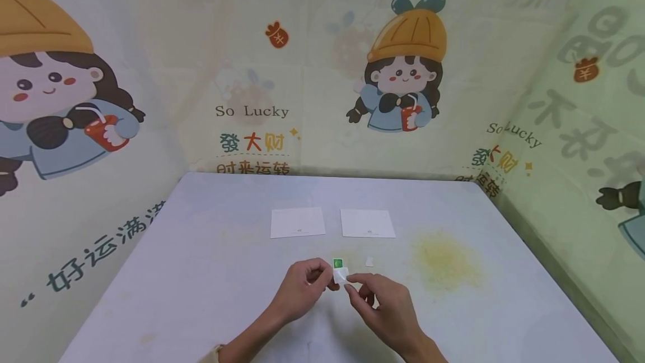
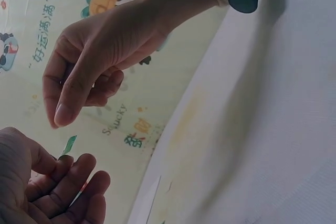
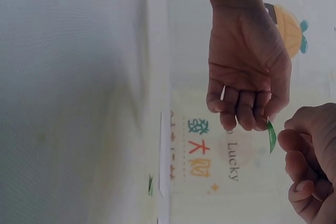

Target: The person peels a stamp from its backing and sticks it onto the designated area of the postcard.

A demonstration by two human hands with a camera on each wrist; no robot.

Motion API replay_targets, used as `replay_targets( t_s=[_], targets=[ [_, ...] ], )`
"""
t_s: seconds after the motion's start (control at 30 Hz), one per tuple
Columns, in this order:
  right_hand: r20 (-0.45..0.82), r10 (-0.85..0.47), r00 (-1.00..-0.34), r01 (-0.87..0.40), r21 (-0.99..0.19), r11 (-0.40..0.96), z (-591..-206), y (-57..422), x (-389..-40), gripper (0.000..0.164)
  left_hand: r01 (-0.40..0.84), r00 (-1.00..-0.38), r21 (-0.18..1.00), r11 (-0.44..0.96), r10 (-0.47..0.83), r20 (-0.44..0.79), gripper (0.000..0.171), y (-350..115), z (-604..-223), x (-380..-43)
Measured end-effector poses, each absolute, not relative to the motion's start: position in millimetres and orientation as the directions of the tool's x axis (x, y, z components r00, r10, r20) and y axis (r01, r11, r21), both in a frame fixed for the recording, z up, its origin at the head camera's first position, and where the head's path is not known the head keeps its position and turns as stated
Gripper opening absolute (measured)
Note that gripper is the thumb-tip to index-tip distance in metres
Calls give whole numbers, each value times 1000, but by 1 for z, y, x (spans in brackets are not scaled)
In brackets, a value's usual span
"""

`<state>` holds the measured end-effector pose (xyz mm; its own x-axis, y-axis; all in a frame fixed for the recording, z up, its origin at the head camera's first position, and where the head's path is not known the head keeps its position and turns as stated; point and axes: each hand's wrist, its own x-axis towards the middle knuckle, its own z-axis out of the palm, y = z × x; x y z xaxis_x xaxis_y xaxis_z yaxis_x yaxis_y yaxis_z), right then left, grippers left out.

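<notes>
My left hand (image 1: pixel 304 287) pinches a small sticker (image 1: pixel 338 263) between thumb and index finger. Its upper part carries a green square, while a glossy white part lies below. Seen edge-on in the right wrist view, the sticker (image 3: pixel 271 136) is a curved green strip sticking out past the left fingertips. My right hand (image 1: pixel 385 310) hovers beside it, index fingertip close to the white part's right edge. Thumb and index finger of that hand stand apart in the head view, with nothing visible between them. Its other fingers are bent toward the palm.
Two white cards, one on the left (image 1: pixel 298 222) and one on the right (image 1: pixel 368 223), lie side by side beyond the hands. A small white piece (image 1: pixel 369 261) rests on the white table (image 1: pixel 201 273) nearer the right hand. Printed cloth (image 1: pixel 322 71) hangs around the table.
</notes>
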<state>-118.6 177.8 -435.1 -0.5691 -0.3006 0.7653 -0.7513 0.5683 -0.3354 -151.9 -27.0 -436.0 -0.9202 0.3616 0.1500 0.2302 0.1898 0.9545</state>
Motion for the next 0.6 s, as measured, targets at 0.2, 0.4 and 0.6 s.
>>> replay_targets(
  t_s=[0.2,0.4,0.6],
  targets=[
    [765,-367,-530,-798,-302,521,-440,177,-119,25,227,-908,955,194,397,135,22,-26,-437,-150],
    [796,-403,-451,-845,-234,481,-447,177,-122,18,221,-905,950,219,409,117,23,-25,-437,-149],
    [798,-407,-444,-839,-212,501,-446,176,-122,20,209,-907,951,228,410,101,24,-24,-437,-149]
  ],
)
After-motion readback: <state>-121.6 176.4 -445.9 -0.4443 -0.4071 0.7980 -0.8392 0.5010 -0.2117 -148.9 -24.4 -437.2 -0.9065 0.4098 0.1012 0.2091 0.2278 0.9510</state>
